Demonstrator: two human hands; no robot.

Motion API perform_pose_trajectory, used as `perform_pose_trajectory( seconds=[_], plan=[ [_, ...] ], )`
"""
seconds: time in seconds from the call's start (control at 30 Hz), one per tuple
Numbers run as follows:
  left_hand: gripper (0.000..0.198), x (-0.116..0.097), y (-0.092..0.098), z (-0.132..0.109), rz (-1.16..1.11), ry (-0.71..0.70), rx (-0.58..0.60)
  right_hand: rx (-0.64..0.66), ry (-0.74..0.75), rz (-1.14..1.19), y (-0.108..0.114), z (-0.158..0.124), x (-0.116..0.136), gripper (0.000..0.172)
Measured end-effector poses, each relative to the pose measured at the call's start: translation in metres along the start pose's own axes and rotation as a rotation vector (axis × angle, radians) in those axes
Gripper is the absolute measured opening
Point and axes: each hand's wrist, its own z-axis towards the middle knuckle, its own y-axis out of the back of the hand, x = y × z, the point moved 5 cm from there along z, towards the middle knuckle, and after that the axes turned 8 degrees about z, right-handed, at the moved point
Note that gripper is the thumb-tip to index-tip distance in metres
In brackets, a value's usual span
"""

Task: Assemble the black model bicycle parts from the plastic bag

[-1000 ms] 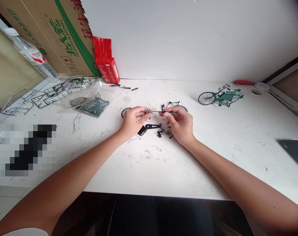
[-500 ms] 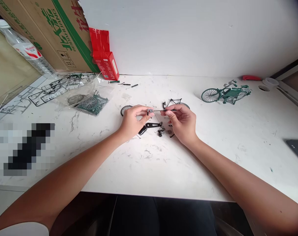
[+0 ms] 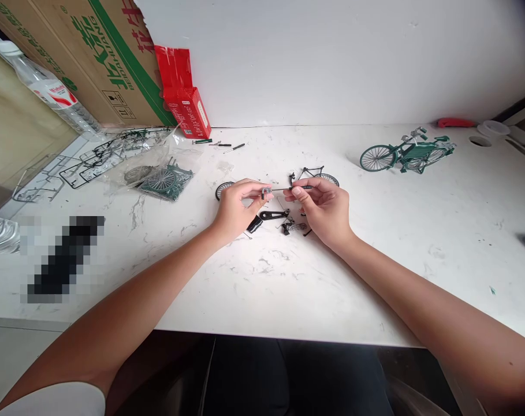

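Observation:
Between the fingertips of my left hand (image 3: 240,209) is a small silver-grey part (image 3: 266,192), probably of a model bicycle; its exact kind is too small to tell. My right hand (image 3: 323,208) pinches a small screwdriver (image 3: 300,188), its thin shaft pointing left with the tip at the grey part. Beneath and around both hands lie loose model bicycle parts: a black chain cover (image 3: 274,214), a spoked wheel (image 3: 224,189) partly behind my left hand, a dark frame with a wheel (image 3: 311,172) behind my right hand, and a small black piece (image 3: 286,228).
A finished green model bicycle (image 3: 407,153) stands at the right back. Plastic-bagged green parts (image 3: 164,179) and black sprues (image 3: 93,159) lie at left. Small screwdrivers (image 3: 234,148) lie near a red packet (image 3: 186,104). A bottle (image 3: 49,86) leans by a carton (image 3: 101,69).
The view has shifted slightly, so the scene sits a little differently in the frame. Both hands keep their holds, with the screwdriver still against the grey part.

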Motion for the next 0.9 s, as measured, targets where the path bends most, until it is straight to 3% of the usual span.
perform_pose_trajectory(
  seconds=[0.43, 0.9],
  plan=[
    [0.022, 0.0032, -0.0003, -0.0005, 0.08, -0.065, -0.007, -0.01, -0.016, 0.036, 0.0021, -0.0008, 0.0004, 0.038],
    [0.021, -0.0034, 0.0012, -0.0003, 0.128, -0.11, -0.031, 0.051, -0.103, -0.009, -0.0004, -0.0007, 0.008, 0.046]
  ],
)
